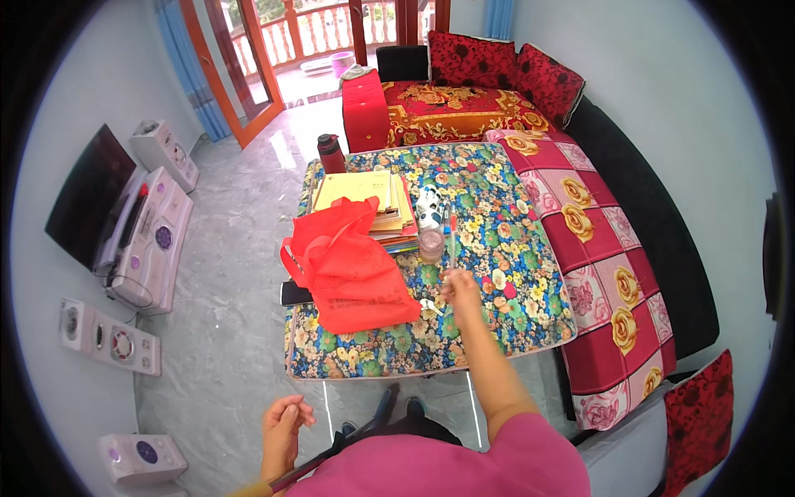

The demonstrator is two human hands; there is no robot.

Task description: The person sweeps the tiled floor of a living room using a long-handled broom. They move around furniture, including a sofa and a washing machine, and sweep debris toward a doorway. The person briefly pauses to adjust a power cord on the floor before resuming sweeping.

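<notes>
My right hand (461, 289) is over the flowered tablecloth (397, 357), its fingertips at the lower end of a slim clear pen-like item (453, 248) with a red part; whether they grip it I cannot tell. Just left of the hand lie keys (431, 305). A round lidded jar (431, 246) stands above, near a blue marker (446, 218) and a black-and-white object (430, 207). A red fabric tote bag (354, 279) lies partly over a stack of books and papers (354, 188). My left hand (287, 422) hangs below the table's front edge, fingers curled, with nothing visible in it.
A dark red bottle (331, 154) stands at the table's far left corner. A phone (295, 294) lies partly beneath the bag. The covered sofa (599, 273) runs along the right side. Speakers (110, 337) and a television (91, 196) are at left. A red stool (364, 112) stands behind.
</notes>
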